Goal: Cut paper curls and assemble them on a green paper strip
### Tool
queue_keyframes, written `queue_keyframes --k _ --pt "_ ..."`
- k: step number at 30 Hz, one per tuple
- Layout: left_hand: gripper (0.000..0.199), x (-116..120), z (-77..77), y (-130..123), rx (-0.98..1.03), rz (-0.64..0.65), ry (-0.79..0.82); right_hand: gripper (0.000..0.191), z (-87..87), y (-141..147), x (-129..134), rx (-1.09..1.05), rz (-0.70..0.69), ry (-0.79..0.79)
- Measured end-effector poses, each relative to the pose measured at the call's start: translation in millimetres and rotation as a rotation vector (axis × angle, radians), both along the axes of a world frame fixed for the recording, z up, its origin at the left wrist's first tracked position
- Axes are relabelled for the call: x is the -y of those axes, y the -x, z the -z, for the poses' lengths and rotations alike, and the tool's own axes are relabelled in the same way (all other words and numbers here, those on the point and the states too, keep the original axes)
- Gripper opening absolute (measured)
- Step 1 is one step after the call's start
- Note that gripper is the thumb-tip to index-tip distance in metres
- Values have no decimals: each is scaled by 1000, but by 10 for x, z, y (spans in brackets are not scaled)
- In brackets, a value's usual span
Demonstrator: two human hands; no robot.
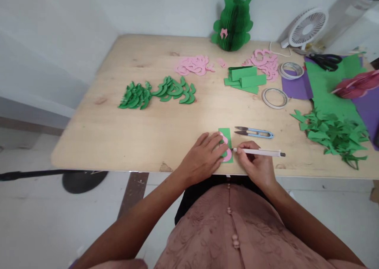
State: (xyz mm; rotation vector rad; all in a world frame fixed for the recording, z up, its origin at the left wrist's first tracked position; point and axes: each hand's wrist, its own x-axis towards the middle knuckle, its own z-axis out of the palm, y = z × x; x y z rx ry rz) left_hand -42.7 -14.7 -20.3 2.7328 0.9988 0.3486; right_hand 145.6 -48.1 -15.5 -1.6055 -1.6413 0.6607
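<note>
My left hand (201,158) lies flat with its fingers stretched over a pink curved paper cutout (227,156), pressing it onto a green paper strip (225,130) near the table's front edge. Part of the cutout is hidden under the fingers. In my right hand (260,169) is a white pen (262,152), gripped near its tip. The pen's dark point meets the right edge of the cutout on the green strip. Just beyond the pen lie blue-handled thread snips (257,133), with their blades pointing left.
Green curved cutouts (174,88) and pink cutouts (194,65) lie in piles farther back. Folded green strips (248,78), tape rolls (275,98), black scissors (327,60) and green scraps (334,132) are to the right. A green honeycomb paper figure (235,24) and white fan (308,28) stand behind.
</note>
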Motion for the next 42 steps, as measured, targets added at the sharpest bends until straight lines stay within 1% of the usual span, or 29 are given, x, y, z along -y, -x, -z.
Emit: queue_keyframes --k 4,9,20,33,42 --pt "34 -8 -11 1 -2 17 -11 11 18 -4 1 -12 10 6" --pt "30 -14 17 5 6 29 -36 11 28 -9 7 -13 15 18" --pt "27 -18 17 8 41 37 -47 11 8 4 -4 -88 48 35" --pt "30 -18 11 7 21 45 -12 10 -13 61 -99 -98 1 25" --pt "32 -21 21 15 47 48 -26 8 -10 83 -121 -106 -28 41"
